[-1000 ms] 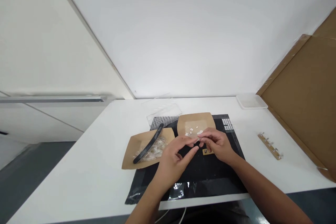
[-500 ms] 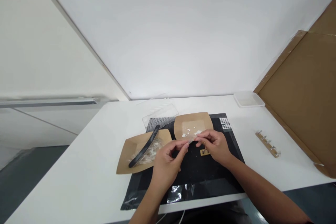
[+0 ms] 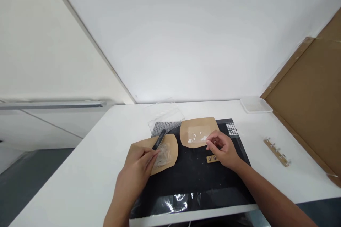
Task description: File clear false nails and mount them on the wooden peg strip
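My left hand (image 3: 137, 168) is over the left cardboard tray (image 3: 173, 149), its thumb and fingers pinched together; what is between them is too small to make out. Clear plastic pieces (image 3: 163, 156) lie in that tray, and a black curved tool (image 3: 159, 139) rests across it, partly hidden by the hand. At the front right edge of the other cardboard tray (image 3: 198, 122), my right hand (image 3: 222, 149) is closed in a pinch, with any object in it hidden. Small white pieces (image 3: 195, 135) are in this tray. A small wooden strip with metal fittings (image 3: 211, 159) lies just below the right hand.
A black mat (image 3: 186, 177) covers part of the white table (image 3: 101, 163). Clear plates (image 3: 170, 116) lie behind the trays. Farther right are a shallow plastic container (image 3: 255, 105), a second wooden strip with metal fittings (image 3: 276, 152) and a large cardboard panel (image 3: 311, 106).
My left hand has moved left and away from my right hand, to over the left tray. The right hand stays by the other tray. The view has shifted slightly.
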Available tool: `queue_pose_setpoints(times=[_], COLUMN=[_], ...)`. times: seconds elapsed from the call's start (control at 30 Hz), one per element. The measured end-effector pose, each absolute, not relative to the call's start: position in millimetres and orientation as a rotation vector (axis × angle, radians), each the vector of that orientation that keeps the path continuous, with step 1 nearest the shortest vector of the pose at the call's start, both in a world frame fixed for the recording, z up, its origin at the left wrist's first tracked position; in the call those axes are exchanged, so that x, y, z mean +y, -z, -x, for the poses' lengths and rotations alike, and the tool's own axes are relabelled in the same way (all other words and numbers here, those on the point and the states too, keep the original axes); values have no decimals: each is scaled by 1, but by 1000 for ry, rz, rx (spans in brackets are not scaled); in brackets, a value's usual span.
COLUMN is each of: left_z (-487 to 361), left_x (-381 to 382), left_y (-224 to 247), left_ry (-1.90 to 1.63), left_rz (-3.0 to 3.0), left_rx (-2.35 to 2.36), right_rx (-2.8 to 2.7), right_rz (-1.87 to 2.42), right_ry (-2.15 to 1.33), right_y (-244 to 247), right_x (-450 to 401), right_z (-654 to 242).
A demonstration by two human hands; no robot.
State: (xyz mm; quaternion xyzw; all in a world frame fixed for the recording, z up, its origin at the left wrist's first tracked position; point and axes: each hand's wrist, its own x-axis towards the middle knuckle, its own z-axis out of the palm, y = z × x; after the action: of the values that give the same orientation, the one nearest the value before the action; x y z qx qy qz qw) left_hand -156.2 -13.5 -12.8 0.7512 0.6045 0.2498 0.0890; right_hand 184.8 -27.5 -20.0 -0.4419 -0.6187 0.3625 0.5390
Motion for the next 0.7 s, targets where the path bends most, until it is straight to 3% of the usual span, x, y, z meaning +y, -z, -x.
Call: queue_pose_setpoints(times=[0.23, 0.43, 0.7], left_z=[107, 55, 49], left_x=[-27, -40, -34], left_y=[0, -6, -9], left_ry=[-1051, -1045, -1195], left_rz=[-2117, -1936, -2001], left_rx=[1393, 1124, 954], right_rx=[-1723, -1814, -1815], right_rz=[1009, 896, 866], right_ry=[-532, -544, -555], right_y=[16, 18, 18], right_x=[-24, -29, -33], right_z=[-188, -178, -174])
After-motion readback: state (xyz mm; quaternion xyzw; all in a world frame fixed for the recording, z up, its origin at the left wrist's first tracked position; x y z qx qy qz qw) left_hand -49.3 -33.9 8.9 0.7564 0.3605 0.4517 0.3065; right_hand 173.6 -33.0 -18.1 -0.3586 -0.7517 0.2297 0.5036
